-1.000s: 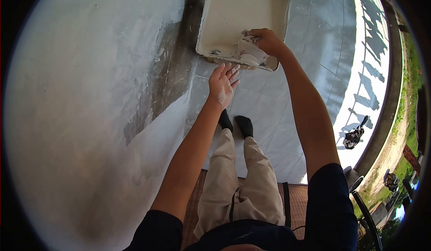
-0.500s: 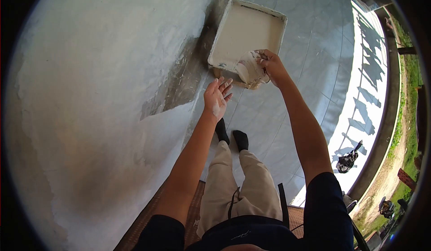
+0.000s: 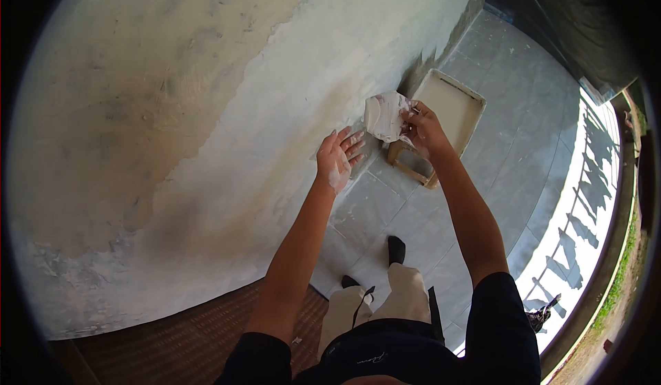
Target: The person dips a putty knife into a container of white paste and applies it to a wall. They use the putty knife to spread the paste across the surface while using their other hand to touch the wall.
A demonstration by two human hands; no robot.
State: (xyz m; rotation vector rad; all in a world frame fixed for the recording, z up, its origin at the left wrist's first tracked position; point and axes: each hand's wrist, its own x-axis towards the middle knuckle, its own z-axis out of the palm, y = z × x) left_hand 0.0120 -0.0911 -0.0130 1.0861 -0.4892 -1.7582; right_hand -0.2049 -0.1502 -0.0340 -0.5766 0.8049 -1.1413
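Note:
My right hand (image 3: pixel 427 131) grips a broad, flat scraper (image 3: pixel 383 115) smeared with thick whitish putty, and white residue coats its fingers. The scraper is raised between the wall (image 3: pixel 289 89) and a square tray (image 3: pixel 475 129), overlapping the tray's near corner in view. Pale, smooth putty (image 3: pixel 446 107) fills the tray. To the left of the scraper my left hand (image 3: pixel 337 159) is open, palm up, fingers spread and dabbed with white; it holds nothing and is apart from the scraper. The wall behind it carries a pale coat beside a browner, rougher area.
Under the tray stands a low wooden support (image 3: pixel 412 170) on grey floor tiles (image 3: pixel 385 199). A brown woven surface (image 3: pixel 200 344) lies at lower left. Dark sheeting (image 3: pixel 558 20) hangs at the upper right. A sunlit strip (image 3: pixel 561 247) and a ledge run along the right.
My right hand has lifted the scraper from over the tray toward the wall. My view has turned left, showing more wall. My left hand stays open, and my feet have shifted.

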